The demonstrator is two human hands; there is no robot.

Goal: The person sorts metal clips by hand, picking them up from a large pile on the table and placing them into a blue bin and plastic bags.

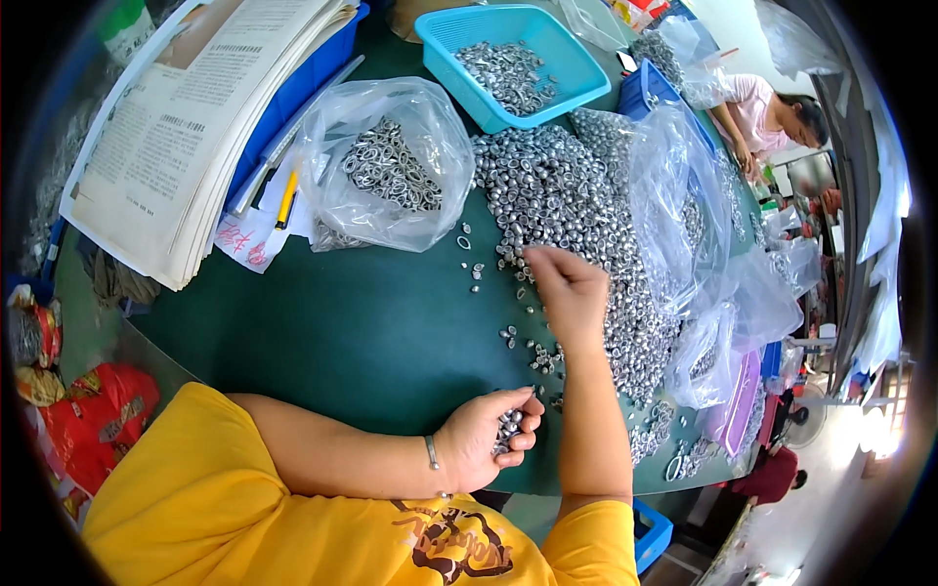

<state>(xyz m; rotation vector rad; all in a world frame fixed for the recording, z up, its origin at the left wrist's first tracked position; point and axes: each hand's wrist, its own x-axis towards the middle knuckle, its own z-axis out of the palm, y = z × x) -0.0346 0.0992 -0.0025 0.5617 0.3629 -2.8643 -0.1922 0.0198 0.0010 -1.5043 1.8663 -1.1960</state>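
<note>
A handful of small silvery metal pieces (508, 430) lies in my left hand (476, 441), whose fingers curl round them near the table's front edge. My right hand (572, 291) reaches over the left side of a large heap of the same shiny pieces (547, 186), its fingertips pinched together at the heap's border. What those fingertips hold, if anything, is too small to make out. Several loose pieces (544, 358) are scattered between my two hands. A few ring-like pieces (465, 234) lie left of the heap.
Behind the heap stands a light-blue basket (586, 83) with more metal pieces. A clear plastic bag (430, 230) of rings, a yellow marker (286, 200) and a newspaper stack (166, 146) are at left on the green table (332, 322). Plastic bags (674, 225) cover the heap's right; a person (767, 122) sits beyond.
</note>
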